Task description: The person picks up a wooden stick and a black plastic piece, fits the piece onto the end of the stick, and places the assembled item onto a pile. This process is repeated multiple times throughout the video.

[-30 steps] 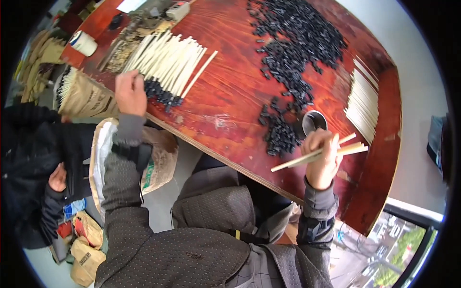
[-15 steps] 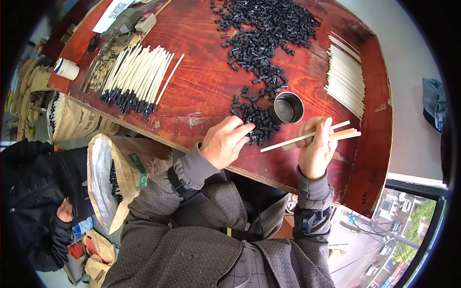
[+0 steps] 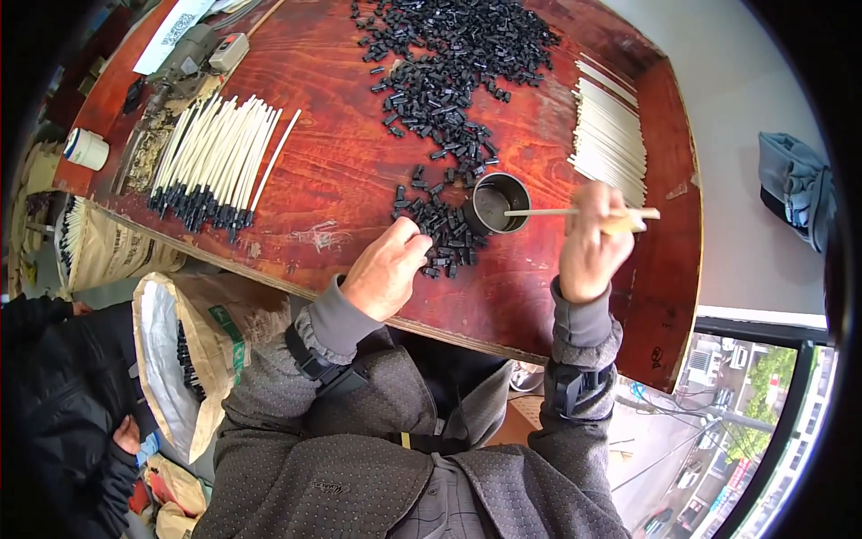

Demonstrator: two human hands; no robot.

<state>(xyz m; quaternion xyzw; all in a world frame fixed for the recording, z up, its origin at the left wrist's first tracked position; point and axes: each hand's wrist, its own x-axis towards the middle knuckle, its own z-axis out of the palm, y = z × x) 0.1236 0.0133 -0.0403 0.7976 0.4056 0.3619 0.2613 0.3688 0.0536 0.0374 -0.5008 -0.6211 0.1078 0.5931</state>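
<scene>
My right hand (image 3: 593, 247) is closed round a few pale wooden sticks. One stick (image 3: 543, 212) points left from it, its tip inside the mouth of a small dark round cup (image 3: 518, 190). The cup's contents cannot be made out. My left hand (image 3: 384, 272) rests at the near edge of a cluster of small black plastic pieces (image 3: 444, 220), left of the cup. Its thumb and fingertips are curled together, and whatever they hold is hidden.
Sticks with black ends (image 3: 211, 171) lie at the left of the red wooden table (image 3: 323, 162). Plain sticks (image 3: 611, 135) lie along its raised right edge. A large black heap (image 3: 467, 45) spreads at the back. An open paper sack (image 3: 256, 314) and another person (image 3: 81, 386) are at left.
My right hand has raised the sticks, bringing one tip from in front of the cup into its mouth. My left fingers have curled in more. The whole view has shifted.
</scene>
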